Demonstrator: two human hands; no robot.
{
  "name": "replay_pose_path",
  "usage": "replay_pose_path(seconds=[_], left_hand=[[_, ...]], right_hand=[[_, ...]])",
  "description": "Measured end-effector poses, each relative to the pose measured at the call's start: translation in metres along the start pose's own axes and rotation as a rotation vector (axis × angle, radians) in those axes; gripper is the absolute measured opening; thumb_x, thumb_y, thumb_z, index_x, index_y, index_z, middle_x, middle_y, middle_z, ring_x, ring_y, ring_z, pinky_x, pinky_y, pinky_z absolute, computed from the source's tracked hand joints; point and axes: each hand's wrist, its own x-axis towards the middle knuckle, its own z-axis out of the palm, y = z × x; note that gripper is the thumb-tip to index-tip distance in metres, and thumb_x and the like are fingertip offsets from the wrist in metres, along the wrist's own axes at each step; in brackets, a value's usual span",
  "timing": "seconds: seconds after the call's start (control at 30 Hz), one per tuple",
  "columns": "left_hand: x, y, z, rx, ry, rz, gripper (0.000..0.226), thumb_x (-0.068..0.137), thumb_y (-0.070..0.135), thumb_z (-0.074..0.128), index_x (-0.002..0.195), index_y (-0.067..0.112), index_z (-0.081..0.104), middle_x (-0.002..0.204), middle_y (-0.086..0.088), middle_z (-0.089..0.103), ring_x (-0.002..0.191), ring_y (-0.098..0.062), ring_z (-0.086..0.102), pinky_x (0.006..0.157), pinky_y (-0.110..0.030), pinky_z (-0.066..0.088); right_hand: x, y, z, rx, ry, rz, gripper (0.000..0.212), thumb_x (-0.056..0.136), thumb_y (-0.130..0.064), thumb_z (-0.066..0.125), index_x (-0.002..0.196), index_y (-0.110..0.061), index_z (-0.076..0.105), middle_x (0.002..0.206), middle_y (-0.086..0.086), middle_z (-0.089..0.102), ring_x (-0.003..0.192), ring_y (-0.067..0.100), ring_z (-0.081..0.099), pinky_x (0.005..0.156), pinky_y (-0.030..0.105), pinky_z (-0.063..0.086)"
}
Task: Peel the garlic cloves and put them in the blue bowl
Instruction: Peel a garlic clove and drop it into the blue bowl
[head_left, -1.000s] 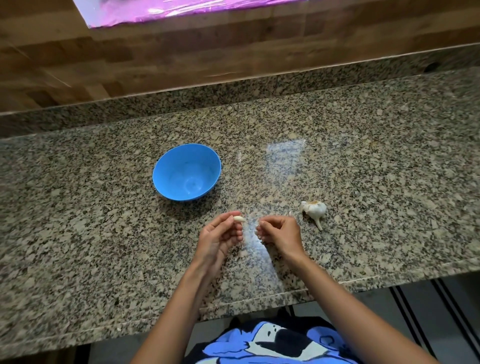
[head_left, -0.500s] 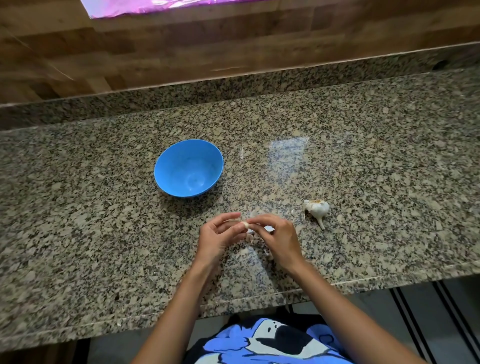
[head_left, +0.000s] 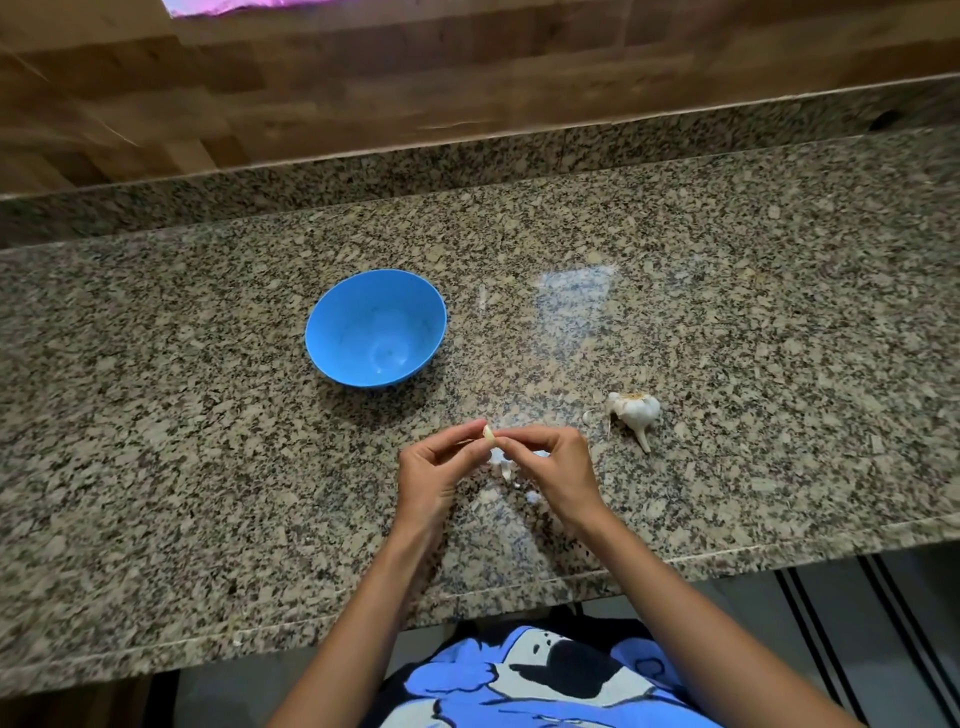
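Left hand (head_left: 436, 467) and right hand (head_left: 558, 467) meet, both pinching a garlic clove (head_left: 489, 435), largely hidden by fingertips, near the blue bowl (head_left: 375, 327).

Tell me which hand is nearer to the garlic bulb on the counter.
Right. The right hand sits just left of and nearer the camera than the garlic bulb, not touching it. The left hand is farther left, beyond the garlic clove both hands pinch.

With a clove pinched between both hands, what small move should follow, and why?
Probably keep stripping skin. The small pale garlic clove is pinched between the left hand and right hand, white skin scraps lie below, and the round blue plastic bowl holds no cloves yet.
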Motion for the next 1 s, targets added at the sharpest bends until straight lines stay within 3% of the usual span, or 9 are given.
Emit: replay_pose_path(seconds=[0.2,0.37,0.53,0.63,0.73,0.87,1.0], left_hand=[[0.002,0.000,0.001,0.083,-0.024,0.086,0.029,0.071,-0.005,0.073,0.097,0.006,0.071,0.093,-0.008,0.073,0.088,-0.021,0.070,0.077,-0.027,0.056],[0.004,0.002,0.000,0.012,-0.030,0.061,0.030,0.071,-0.004,0.073,0.100,0.003,0.070,0.095,-0.010,0.073,0.090,-0.021,0.070,0.076,-0.026,0.055],[0.006,0.002,-0.003,-0.010,-0.068,0.061,0.031,0.066,0.005,0.076,0.096,0.001,0.070,0.095,-0.016,0.072,0.086,-0.025,0.069,0.073,-0.027,0.056],[0.006,0.004,-0.004,0.041,-0.116,0.092,0.023,0.069,0.003,0.075,0.090,-0.002,0.069,0.089,-0.014,0.072,0.082,-0.024,0.069,0.073,-0.027,0.056],[0.004,0.004,-0.002,0.064,-0.086,0.113,0.025,0.069,0.008,0.075,0.093,0.001,0.070,0.089,-0.012,0.072,0.080,-0.021,0.069,0.070,-0.025,0.056],[0.004,-0.002,-0.001,0.109,-0.081,0.131,0.024,0.073,0.003,0.074,0.097,0.006,0.071,0.094,-0.011,0.072,0.086,-0.027,0.070,0.073,-0.033,0.058],[0.008,-0.001,-0.008,0.156,-0.089,0.211,0.022,0.071,0.007,0.074,0.093,0.007,0.073,0.095,-0.010,0.072,0.089,-0.027,0.069,0.076,-0.033,0.058]], right_hand=[[-0.001,-0.006,0.003,0.069,0.034,0.042,0.009,0.081,-0.011,0.070,0.087,-0.014,0.074,0.079,0.002,0.072,0.070,0.011,0.066,0.062,0.027,0.053],[0.000,-0.019,-0.006,0.215,-0.092,0.145,0.010,0.081,-0.014,0.070,0.090,-0.011,0.073,0.087,0.013,0.071,0.070,0.019,0.063,0.058,0.029,0.052],[0.001,-0.019,-0.008,0.209,-0.098,0.143,0.012,0.079,-0.014,0.071,0.090,-0.013,0.069,0.090,0.017,0.070,0.069,0.024,0.064,0.055,0.030,0.052],[0.001,-0.020,-0.009,0.134,-0.119,0.092,0.016,0.080,-0.012,0.069,0.096,-0.012,0.070,0.091,0.015,0.070,0.066,0.020,0.063,0.051,0.026,0.050],[0.002,-0.021,-0.009,0.139,-0.074,0.039,0.009,0.078,-0.009,0.071,0.087,-0.008,0.072,0.084,0.011,0.071,0.058,0.015,0.061,0.045,0.022,0.047],[-0.002,-0.020,-0.004,0.265,-0.015,0.048,0.007,0.075,-0.006,0.072,0.081,-0.010,0.073,0.078,0.007,0.071,0.059,0.018,0.062,0.048,0.023,0.050],[-0.002,-0.021,-0.008,0.233,-0.116,0.099,0.007,0.078,-0.010,0.070,0.084,-0.006,0.072,0.077,0.009,0.072,0.067,0.018,0.067,0.052,0.024,0.054]])
